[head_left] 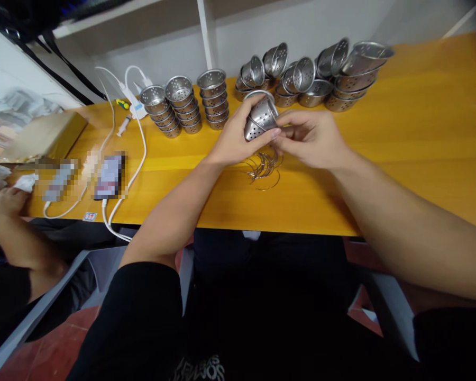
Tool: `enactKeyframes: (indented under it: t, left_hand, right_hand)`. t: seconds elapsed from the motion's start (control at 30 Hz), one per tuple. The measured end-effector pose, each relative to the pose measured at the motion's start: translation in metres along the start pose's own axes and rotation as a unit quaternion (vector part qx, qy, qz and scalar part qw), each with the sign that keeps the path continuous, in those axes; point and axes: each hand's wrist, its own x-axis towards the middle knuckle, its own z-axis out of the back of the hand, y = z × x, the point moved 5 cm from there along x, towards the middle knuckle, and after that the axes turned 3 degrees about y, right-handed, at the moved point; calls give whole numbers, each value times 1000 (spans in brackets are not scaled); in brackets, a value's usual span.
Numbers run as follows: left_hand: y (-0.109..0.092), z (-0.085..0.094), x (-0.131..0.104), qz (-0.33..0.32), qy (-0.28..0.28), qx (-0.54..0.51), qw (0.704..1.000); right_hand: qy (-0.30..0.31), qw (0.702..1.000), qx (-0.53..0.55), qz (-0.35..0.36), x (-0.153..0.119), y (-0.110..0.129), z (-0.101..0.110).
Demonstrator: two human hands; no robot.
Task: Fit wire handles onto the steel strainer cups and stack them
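Observation:
A perforated metal cup (261, 117) is tilted above the table, its rim up and away from me. My left hand (238, 129) is closed around it, thumb along the near side. A thin wire (256, 124) runs across the cup's wall toward its right side. There my right hand (311, 137) pinches, thumb against forefinger, apparently on the wire's end; the fingertips hide the exact grip. Just below both hands lies a loose heap of curved thin wires (264, 166) on the yellow table (230, 203).
Neat stacks of perforated cups (180, 103) stand behind my left hand. More cups (333, 79), some tipped, are piled at the back right. Two phones (110, 177) with white cables, a syringe (124, 126) and a cardboard box (51, 135) lie leftward, near another person's arm (8, 222).

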Motion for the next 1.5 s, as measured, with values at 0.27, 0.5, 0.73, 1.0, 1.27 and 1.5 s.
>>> enactKeyframes:
  t: [0.27, 0.5, 0.73, 1.0, 1.27, 1.5]
  left_hand:
    - [3, 2, 1, -1, 12, 2, 1000]
    - [1, 3, -2, 4, 9, -2, 1000]
    - [16, 10, -3, -3, 8, -18, 1000]
    - [8, 11, -3, 0, 40, -43, 998]
    - [12, 19, -3, -13, 48, -43, 998]
    - [11, 22, 0, -46, 39, -48, 997]
  right_hand:
    - [-24, 988, 123, -87, -1, 2, 14]
    - [-63, 989, 102, -87, 4, -5, 28]
    - [-12, 988, -150, 48, 2, 13, 28]
    - [22, 992, -117, 36, 5, 18, 32]
    - [0, 997, -81, 1, 4, 25, 27]
    - [-29, 998, -43, 18, 6, 19, 22]
